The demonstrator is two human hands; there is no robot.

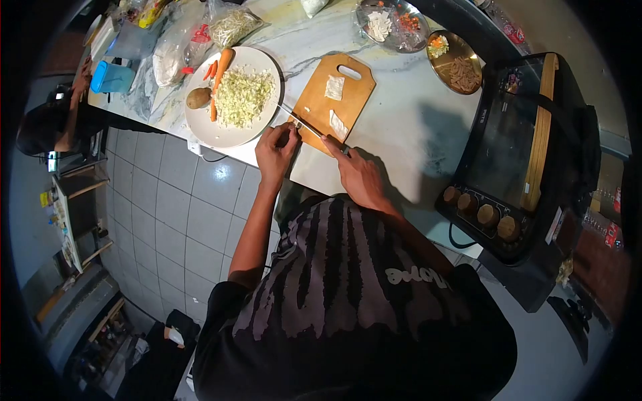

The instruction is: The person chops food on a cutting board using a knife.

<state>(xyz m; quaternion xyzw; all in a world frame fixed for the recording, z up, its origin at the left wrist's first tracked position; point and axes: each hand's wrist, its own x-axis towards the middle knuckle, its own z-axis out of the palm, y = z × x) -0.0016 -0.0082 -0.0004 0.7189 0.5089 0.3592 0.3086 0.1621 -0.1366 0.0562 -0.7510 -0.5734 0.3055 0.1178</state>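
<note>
My right hand [359, 175] is closed on the handle of a knife [304, 123], whose blade points up and left over the lower left part of a wooden cutting board [353, 90]. At the board's lower left edge, my left hand [276, 152] has its fingers pinched together near the blade; a small pale piece seems to be at the fingertips, too small to make out. Two pale, flat food pieces lie on the board, one near the middle [334, 87] and one to the right of the knife [338, 125].
Left of the board, a white plate [231, 140] holds chopped pale vegetable, a carrot, red chilies and a potato. Plastic bags and a blue container [112, 77] stand upper left. Two metal plates with food [455, 43] [391, 25] lie upper right. A black oven [508, 154] stands right.
</note>
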